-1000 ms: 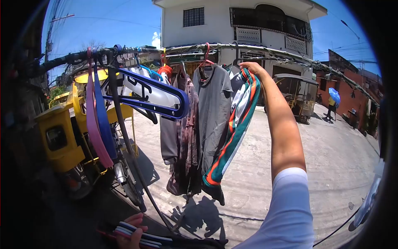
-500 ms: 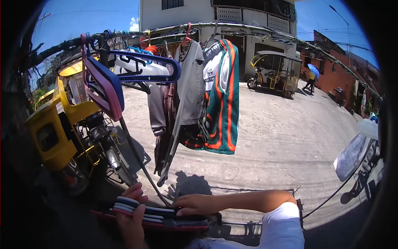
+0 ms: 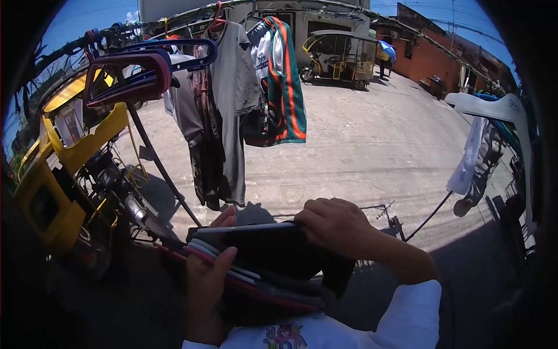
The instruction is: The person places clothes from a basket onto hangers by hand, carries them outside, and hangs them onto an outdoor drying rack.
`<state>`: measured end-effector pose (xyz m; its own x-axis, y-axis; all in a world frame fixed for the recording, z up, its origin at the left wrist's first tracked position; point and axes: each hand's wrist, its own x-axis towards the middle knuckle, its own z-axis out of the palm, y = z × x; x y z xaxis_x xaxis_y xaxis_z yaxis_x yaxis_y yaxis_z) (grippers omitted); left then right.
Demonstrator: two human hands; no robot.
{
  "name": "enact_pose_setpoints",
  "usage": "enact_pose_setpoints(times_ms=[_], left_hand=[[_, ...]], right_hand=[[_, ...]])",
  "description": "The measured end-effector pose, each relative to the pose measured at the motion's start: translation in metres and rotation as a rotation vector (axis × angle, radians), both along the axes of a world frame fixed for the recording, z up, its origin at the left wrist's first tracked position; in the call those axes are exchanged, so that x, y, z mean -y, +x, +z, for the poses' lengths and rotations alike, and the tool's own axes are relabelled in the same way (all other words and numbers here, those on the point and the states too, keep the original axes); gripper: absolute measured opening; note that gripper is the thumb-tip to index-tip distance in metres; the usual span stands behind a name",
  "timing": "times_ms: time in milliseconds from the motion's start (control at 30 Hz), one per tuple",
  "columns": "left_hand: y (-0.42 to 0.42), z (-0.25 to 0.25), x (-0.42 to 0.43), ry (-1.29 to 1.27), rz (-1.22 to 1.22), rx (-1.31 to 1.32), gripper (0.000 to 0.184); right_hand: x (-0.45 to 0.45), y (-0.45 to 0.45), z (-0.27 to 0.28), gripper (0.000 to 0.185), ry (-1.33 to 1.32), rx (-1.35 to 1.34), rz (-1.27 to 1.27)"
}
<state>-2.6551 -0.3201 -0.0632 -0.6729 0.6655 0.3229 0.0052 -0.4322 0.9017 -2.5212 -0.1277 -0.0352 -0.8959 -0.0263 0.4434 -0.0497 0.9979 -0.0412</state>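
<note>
My left hand [image 3: 209,267] is wrapped round a stack of hangers [image 3: 226,260] with dark clothes on them, low in the view. My right hand [image 3: 331,224] grips the right end of the top hanger [image 3: 256,227], from which a black garment [image 3: 267,250] hangs. Ahead, a grey shirt [image 3: 232,75] and green-and-orange shorts [image 3: 288,93] hang from the line. Empty blue hangers [image 3: 200,53] and a pink hanger [image 3: 129,78] hang at the left.
A yellow tricycle [image 3: 52,215] stands at the left, with a dark pole [image 3: 163,168] beside it. Another tricycle [image 3: 343,58] and a person with a blue umbrella [image 3: 386,50] are across the street. A white hanger [image 3: 482,104] with clothes hangs at the right.
My right hand has come down from the shorts on the line to the held stack, and the top hanger is now lifted apart from the others. The view has tilted down and turned right.
</note>
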Motion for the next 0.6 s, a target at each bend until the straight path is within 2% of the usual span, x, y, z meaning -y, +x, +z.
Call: enact_pose_setpoints(times_ms=[133,167,200,267,467,533,600], left_hand=[[0.002,-0.010,-0.021,0.012,-0.124,-0.080,0.043],[0.002,-0.006,-0.026,-0.015,-0.102,-0.216,0.042],[-0.001,-0.009,-0.030,-0.010,-0.120,-0.217,0.042],[-0.004,-0.017,-0.042,-0.046,-0.090,-0.092,0.041],[-0.016,-0.008,-0.096,-0.009,-0.088,-0.114,0.038],[-0.025,-0.010,-0.111,0.025,-0.082,-0.144,0.037],[-0.033,-0.011,-0.124,0.064,-0.045,-0.154,0.036]], right_hand=[[-0.013,0.029,0.007,0.013,0.151,-0.050,-0.142],[-0.019,0.035,0.007,0.012,0.179,-0.144,-0.280],[-0.036,0.041,0.009,0.011,0.166,-0.158,-0.356],[-0.076,0.058,0.014,0.010,0.039,-0.215,-0.670],[-0.169,0.069,0.029,0.011,-0.122,-0.067,-0.743],[-0.205,0.058,0.042,0.012,0.079,-0.057,-0.871],[-0.236,0.052,0.063,0.014,0.274,-0.249,-0.711]])
